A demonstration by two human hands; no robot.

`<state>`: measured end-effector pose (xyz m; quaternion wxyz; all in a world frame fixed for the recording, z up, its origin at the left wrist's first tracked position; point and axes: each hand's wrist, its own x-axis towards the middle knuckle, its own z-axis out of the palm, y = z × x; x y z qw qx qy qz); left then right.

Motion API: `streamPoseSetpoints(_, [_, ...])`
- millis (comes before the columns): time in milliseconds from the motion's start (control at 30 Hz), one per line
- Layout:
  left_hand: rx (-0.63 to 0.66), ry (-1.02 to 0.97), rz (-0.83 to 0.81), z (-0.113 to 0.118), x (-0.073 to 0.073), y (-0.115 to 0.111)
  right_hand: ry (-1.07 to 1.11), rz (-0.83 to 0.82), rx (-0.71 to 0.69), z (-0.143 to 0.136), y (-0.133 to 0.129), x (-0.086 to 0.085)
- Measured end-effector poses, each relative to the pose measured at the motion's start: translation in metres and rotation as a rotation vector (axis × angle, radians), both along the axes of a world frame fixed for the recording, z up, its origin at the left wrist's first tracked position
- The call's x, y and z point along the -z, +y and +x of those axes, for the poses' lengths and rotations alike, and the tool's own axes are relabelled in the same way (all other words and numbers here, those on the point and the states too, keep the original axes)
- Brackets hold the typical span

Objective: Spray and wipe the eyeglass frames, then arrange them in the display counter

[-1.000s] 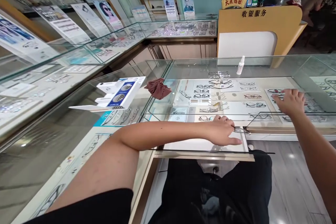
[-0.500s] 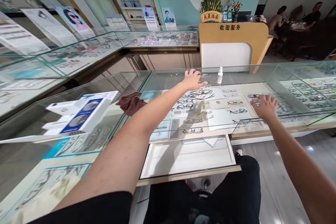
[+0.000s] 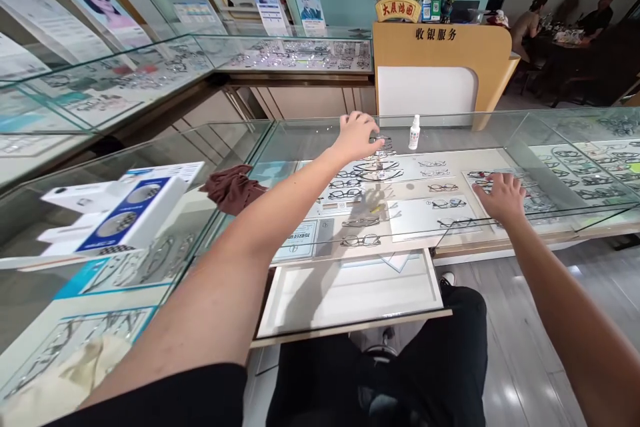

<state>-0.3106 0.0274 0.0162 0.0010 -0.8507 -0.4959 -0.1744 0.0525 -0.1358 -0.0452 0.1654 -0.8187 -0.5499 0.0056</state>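
Note:
On the far part of the glass display counter (image 3: 310, 121), my left hand (image 3: 356, 136) is bent at the fingers. Its thumb and fingertips close around the near end of a pair of eyeglasses (image 3: 385, 145), though the exact contact is small and partly hidden. My right hand (image 3: 503, 196) rests open on the glass at the right, above a tray of frames, and holds nothing. Right of the left hand stands a white spray bottle (image 3: 414, 133), upright. Under the glass lie several more eyeglass frames (image 3: 361, 240) and a white board (image 3: 410, 230).
A drawer (image 3: 345, 293) is pulled out above my lap. At the left, a brown cloth (image 3: 233, 189) and a blue and white box (image 3: 133, 213) lie on the glass; a cream cloth (image 3: 85, 373) is nearer. Beyond stands a wooden cashier desk (image 3: 440, 47). Two people sit far right.
My left thumb and fingers have drawn closer together at the eyeglasses. My right hand stays on the glass. The view has tilted slightly downward.

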Motion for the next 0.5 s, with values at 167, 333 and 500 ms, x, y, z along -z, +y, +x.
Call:
streamPoseSetpoints(167, [0.252, -0.197, -0.095, -0.015, -0.019, -0.131, 0.039, -0.047, 0.003, -0.005, -0.002, -0.011])
streamPoseSetpoints(333, [0.665, -0.039, -0.639, -0.035, 0.018, -0.235, 0.055, -0.106, 0.016, -0.015, -0.005, -0.025])
streamPoseSetpoints(500, [0.359, 0.171, -0.731, -0.047, 0.082, -0.218, 0.009, -0.152, 0.041, -0.018, -0.006, -0.030])
